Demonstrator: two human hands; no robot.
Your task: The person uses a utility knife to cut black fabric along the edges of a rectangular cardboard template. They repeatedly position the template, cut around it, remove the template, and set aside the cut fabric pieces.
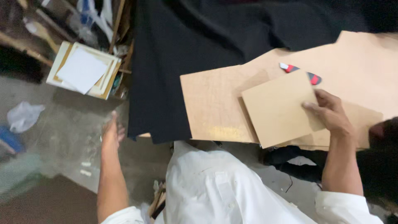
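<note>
Item: small rectangular tan cardboard panel, lying tilted on a larger tan cardboard sheet, which rests with further sheets on black cloth spread over the bench.

Right hand: clamped on the panel's right edge, thumb on top, fingers underneath and mostly hidden.

Left hand: out to the side over the grey concrete floor, fingers loosely apart, holding nothing; somewhat blurred.

Adjacent: red, black and white utility knife just beyond the panel's far corner, on the cardboard; whether its blade is out cannot be told. White square board in a pale frame on the floor, well apart. White garment of the person in the foreground.

Risks, as judged:
- One-edge grip; the panel could pivot or slip off the bench edge.
- The panel's far corner could nudge the knife across the sheet, or toward the right hand's fingers.
- The lower sheets overhang the bench slightly; pressure near the edge could tip them.
- The cloth could drag and shift the stack.
</note>
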